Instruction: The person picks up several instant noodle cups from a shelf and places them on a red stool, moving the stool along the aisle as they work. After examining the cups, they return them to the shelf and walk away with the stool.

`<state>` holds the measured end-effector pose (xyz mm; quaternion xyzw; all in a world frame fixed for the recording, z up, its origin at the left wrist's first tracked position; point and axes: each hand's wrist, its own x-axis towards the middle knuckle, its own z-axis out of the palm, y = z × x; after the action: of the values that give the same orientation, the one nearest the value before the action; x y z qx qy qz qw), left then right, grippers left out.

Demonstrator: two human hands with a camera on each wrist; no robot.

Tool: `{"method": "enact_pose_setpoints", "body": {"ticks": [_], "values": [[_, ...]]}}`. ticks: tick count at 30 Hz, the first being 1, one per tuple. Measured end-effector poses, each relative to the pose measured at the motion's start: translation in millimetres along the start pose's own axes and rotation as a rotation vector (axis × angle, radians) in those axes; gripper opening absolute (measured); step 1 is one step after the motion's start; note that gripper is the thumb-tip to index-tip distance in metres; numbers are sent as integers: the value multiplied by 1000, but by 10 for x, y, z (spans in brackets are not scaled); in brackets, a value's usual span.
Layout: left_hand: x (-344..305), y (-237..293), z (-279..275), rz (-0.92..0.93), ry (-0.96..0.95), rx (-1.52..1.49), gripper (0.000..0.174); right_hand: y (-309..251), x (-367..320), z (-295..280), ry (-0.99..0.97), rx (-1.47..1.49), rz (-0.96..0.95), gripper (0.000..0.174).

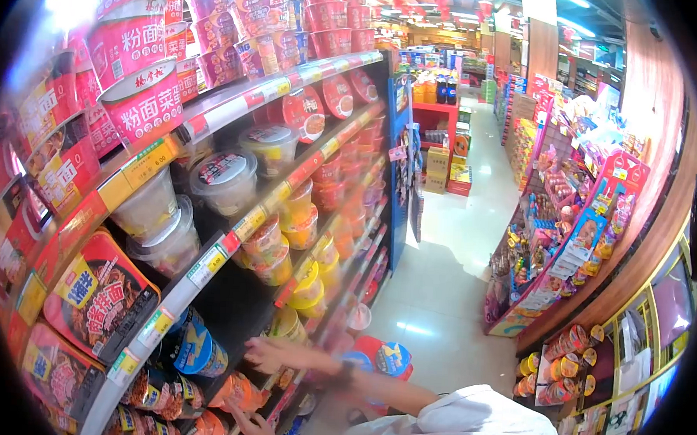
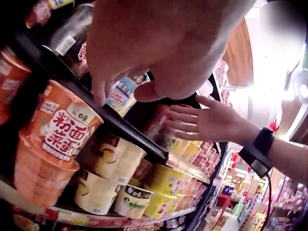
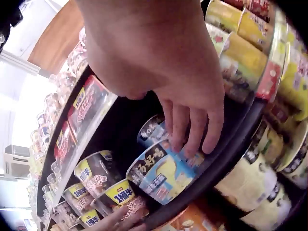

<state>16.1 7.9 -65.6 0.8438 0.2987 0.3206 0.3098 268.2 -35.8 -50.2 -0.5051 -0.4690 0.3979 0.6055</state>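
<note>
A blue noodle cup (image 1: 201, 348) stands on a dark shelf at the lower left of the head view; the right wrist view shows its printed side (image 3: 161, 173). My right hand (image 1: 276, 356) is spread beside it, and its fingers (image 3: 192, 130) overlap the cup in the right wrist view. In the left wrist view this hand (image 2: 207, 120) has its fingers extended and nothing in them. My left hand (image 1: 254, 429) is lower, its fingers close to the shelf edge and the dark noodle cups (image 3: 120, 195). Nothing shows in its grasp.
Orange noodle cups (image 2: 57, 120) and pale ones (image 2: 118, 159) fill the shelf below. Boxed noodles (image 1: 100, 296) line the shelf above, behind a price-label rail (image 1: 206, 266). Rightward, a tiled aisle (image 1: 426, 299) runs between the shelving and a snack rack (image 1: 550, 226).
</note>
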Motion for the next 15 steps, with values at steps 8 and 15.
{"method": "enact_pose_setpoints", "body": {"ticks": [8, 15], "values": [[-1260, 245, 71, -88, 111, 145, 50, 533, -1766, -1321, 116, -431, 71, 53], [-2202, 752, 754, -296, -106, 103, 41, 884, -3443, -2187, 258, -630, 421, 50]]}}
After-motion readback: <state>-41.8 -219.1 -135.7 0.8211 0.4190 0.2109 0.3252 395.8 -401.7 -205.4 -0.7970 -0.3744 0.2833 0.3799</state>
